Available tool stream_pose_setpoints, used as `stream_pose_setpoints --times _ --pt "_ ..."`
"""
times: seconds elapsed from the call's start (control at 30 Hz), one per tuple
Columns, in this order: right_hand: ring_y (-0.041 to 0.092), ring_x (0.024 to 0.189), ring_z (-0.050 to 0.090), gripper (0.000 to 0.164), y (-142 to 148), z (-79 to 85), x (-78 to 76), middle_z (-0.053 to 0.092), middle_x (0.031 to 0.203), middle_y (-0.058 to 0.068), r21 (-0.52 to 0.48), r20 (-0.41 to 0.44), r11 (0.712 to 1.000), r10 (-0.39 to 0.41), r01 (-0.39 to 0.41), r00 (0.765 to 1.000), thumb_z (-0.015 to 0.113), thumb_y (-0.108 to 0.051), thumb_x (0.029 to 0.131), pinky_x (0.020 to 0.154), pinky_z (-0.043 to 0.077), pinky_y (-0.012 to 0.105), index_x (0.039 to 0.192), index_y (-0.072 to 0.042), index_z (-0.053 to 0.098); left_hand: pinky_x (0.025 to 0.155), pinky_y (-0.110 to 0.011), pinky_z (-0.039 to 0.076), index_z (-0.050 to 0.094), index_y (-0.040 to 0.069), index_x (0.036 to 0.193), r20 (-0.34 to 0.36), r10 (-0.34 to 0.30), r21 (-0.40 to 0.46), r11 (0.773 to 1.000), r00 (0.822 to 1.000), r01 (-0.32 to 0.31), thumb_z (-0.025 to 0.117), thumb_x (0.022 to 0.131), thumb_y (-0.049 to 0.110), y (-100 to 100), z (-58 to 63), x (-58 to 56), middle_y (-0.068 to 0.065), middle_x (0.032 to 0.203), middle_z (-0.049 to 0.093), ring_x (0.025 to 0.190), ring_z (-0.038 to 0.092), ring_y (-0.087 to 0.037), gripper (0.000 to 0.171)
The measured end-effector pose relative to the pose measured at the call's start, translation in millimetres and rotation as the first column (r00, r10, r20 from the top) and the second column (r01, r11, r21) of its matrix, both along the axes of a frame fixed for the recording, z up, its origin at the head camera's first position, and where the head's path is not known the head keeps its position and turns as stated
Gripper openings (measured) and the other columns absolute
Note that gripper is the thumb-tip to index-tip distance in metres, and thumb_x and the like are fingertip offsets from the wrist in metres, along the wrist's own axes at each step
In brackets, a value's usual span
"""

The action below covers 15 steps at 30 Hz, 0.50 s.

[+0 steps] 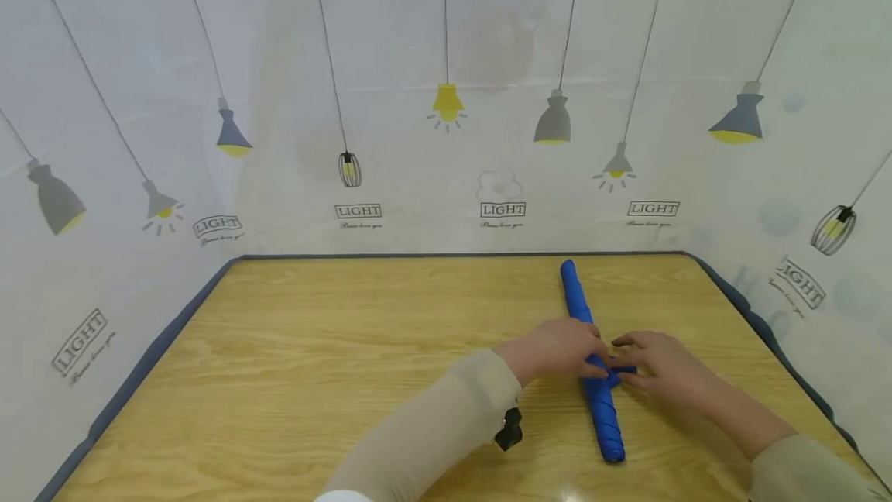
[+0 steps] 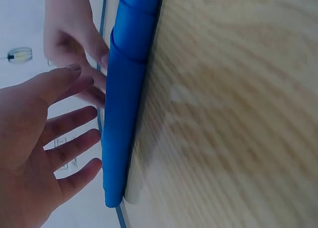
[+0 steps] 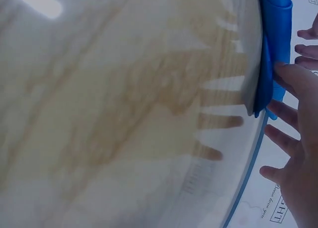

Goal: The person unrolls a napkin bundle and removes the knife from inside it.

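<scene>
A long, tightly rolled blue sheet (image 1: 601, 409) lies lengthwise on the wooden table (image 1: 334, 347), with wrapped folds along it. A short loose blue end (image 3: 265, 84) sticks out from its right side. My left hand (image 1: 557, 348) reaches over the roll's middle from the left; in the left wrist view its fingers are spread, with the fingertips close beside the roll. My right hand (image 1: 669, 369) is on the other side, fingers extended towards the loose end. In the right wrist view its thumb (image 3: 293, 79) overlaps the blue material and the other fingers are spread.
A pale wall covering (image 1: 418, 45) printed with hanging lamps and "LIGHT" labels rises around the table's back and sides. A dark border (image 1: 446, 256) runs along the tabletop's edge. A small black object (image 1: 509, 430) shows at my left sleeve.
</scene>
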State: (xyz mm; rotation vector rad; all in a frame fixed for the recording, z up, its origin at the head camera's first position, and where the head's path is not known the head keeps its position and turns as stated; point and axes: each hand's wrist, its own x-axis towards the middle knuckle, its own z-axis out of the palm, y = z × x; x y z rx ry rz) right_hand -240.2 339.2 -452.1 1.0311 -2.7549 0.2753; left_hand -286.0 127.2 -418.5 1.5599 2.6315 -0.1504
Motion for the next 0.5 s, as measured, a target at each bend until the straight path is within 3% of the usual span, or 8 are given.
stream_pose_setpoints --times 0.1,0.2,0.37,0.5 --pt "0.039 0.104 0.059 0.024 0.2 -2.6 -4.5 0.061 0.12 0.019 -0.006 0.025 1.0 -0.018 0.019 1.0 0.079 -0.02 0.081 0.08 0.047 0.061 0.104 -0.015 0.077 0.082 -0.015 0.045 0.067 0.04 0.123 -0.008 -0.046 -0.026 0.999 0.999 0.046 0.057 0.095 0.05 3.3 2.0 7.4 0.015 0.115 0.058 0.098 0.056 0.0 0.032" --pt "0.048 0.116 0.051 0.029 -1.7 -1.6 -7.1 0.056 0.13 0.023 0.009 0.116 0.997 -0.083 0.082 0.99 0.077 -0.026 0.083 0.086 0.036 0.073 0.109 -0.014 0.076 0.088 -0.016 0.043 0.065 0.039 0.125 0.008 -0.075 -0.044 0.996 0.997 0.075 0.058 0.095 0.048 5.1 1.8 12.4 0.016 0.119 0.057 0.104 0.054 -0.002 0.032" --pt "0.057 0.129 0.031 0.042 -5.2 3.2 -8.4 0.045 0.142 0.027 0.041 0.274 0.988 -0.157 0.151 0.949 0.074 -0.036 0.085 0.091 0.021 0.08 0.12 -0.013 0.072 0.097 -0.019 0.038 0.063 0.04 0.127 0.027 -0.134 -0.078 0.988 0.991 0.136 0.056 0.095 0.05 6.7 -1.2 21.1 0.021 0.127 0.055 0.114 0.049 -0.003 0.034" --pt "0.058 0.132 0.024 0.049 -6.3 6.4 -7.5 0.038 0.146 0.029 0.06 0.352 0.983 -0.181 0.171 0.918 0.068 -0.044 0.088 0.091 0.017 0.081 0.126 -0.013 0.068 0.1 -0.017 0.033 0.063 0.04 0.125 0.02 -0.203 -0.093 0.975 0.979 0.204 0.056 0.095 0.05 5.7 -1.9 32.3 0.024 0.126 0.055 0.119 0.046 -0.001 0.033"
